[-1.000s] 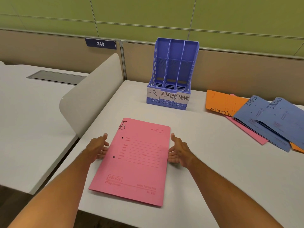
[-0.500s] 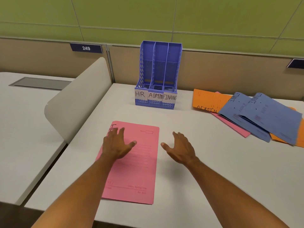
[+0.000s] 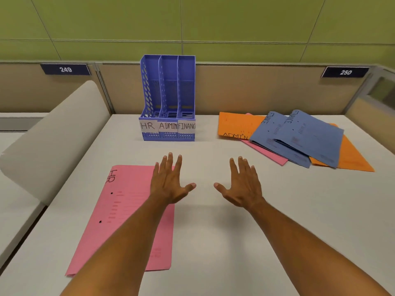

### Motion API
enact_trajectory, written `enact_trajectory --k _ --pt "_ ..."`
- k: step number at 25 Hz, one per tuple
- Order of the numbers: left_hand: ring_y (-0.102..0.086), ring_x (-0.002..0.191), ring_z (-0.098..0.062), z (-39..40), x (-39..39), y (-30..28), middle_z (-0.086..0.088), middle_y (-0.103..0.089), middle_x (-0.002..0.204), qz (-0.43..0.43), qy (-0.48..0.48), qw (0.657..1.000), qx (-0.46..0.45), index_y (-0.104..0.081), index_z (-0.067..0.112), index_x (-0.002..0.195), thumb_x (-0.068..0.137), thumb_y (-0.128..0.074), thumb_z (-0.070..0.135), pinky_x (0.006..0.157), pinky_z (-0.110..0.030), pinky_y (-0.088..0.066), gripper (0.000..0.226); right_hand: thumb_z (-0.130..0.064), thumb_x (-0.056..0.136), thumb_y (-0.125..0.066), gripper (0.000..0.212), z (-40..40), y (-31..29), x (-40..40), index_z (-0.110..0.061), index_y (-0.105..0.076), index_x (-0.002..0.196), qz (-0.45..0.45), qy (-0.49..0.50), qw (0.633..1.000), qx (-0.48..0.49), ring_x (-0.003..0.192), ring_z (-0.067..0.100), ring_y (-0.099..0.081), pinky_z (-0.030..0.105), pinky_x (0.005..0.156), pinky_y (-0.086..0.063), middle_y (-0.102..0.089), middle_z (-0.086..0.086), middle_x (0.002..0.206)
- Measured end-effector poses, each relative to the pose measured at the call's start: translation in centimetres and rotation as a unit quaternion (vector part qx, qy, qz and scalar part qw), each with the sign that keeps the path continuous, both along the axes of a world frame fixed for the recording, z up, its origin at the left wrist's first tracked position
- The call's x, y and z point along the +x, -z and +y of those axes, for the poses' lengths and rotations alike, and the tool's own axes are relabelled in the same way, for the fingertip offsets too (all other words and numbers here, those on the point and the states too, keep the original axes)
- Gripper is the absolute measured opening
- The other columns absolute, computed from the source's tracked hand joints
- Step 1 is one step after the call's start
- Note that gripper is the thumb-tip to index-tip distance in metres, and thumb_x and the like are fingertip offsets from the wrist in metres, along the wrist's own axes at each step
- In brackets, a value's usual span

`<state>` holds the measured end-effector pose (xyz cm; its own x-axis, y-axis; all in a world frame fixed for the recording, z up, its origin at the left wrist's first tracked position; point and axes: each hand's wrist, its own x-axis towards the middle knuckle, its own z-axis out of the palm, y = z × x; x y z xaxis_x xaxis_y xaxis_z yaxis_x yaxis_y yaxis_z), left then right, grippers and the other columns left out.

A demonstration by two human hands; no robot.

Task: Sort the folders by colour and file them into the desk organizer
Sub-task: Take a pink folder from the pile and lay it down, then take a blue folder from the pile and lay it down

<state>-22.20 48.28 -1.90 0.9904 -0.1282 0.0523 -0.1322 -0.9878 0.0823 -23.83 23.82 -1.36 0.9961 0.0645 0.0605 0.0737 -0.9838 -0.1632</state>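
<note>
I count nothing filed so far: all three slots of the blue desk organizer (image 3: 168, 97), labelled HR, ADMIN and FINANCE, look empty as far as I can see into them. One pink folder (image 3: 126, 210) marked HR lies flat on the desk (image 3: 213, 242) at my near left, well apart from the organizer. My left hand (image 3: 168, 184) hovers over its far right corner with fingers spread and straight, grasping nothing; my right hand (image 3: 241, 184) is likewise splayed and empty above bare desk. Off to the right sits the unsorted pile: an orange ADMIN folder (image 3: 235, 124), a second pink folder (image 3: 267, 151) mostly buried, two blue FINANCE folders (image 3: 310, 135) and another orange folder (image 3: 352, 159) underneath. By my reckoning the sorting has barely begun and every folder remains to be filed.
</note>
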Motion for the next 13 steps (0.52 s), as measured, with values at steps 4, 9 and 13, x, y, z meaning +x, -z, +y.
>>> enact_trajectory --k 4,9,13 --pt "0.012 0.148 -0.031 -4.9 1.6 -0.6 -0.012 0.017 0.16 -0.004 0.02 1.0 0.007 0.015 0.024 0.151 0.078 -0.024 0.083 0.119 -0.05 0.004 0.102 -0.078 0.082 -0.031 0.102 -4.8 -0.3 1.0 -0.016 0.004 0.154 -0.007 0.015 1.0 -0.019 0.15 0.031 0.005 0.049 0.121 0.001 0.005 0.016 0.162" --pt "0.014 0.148 -0.03 -11.7 3.6 -0.5 -0.011 0.017 0.16 0.007 0.034 0.999 0.015 0.016 0.025 0.151 0.077 -0.024 0.085 0.118 -0.05 0.006 0.103 -0.079 0.081 -0.03 0.102 -11.3 0.1 2.5 -0.016 0.001 0.154 -0.01 0.034 0.999 -0.021 0.15 0.031 0.001 0.048 0.121 -0.001 0.001 0.017 0.162" --pt "0.013 0.148 -0.03 -18.3 5.4 0.1 -0.011 0.016 0.16 0.014 0.05 0.998 0.02 0.016 0.026 0.151 0.076 -0.024 0.086 0.118 -0.05 0.004 0.104 -0.08 0.081 -0.029 0.103 -17.5 0.9 4.1 -0.016 0.002 0.154 0.001 0.054 0.998 -0.023 0.15 0.031 0.001 0.049 0.121 -0.002 0.001 0.017 0.162"
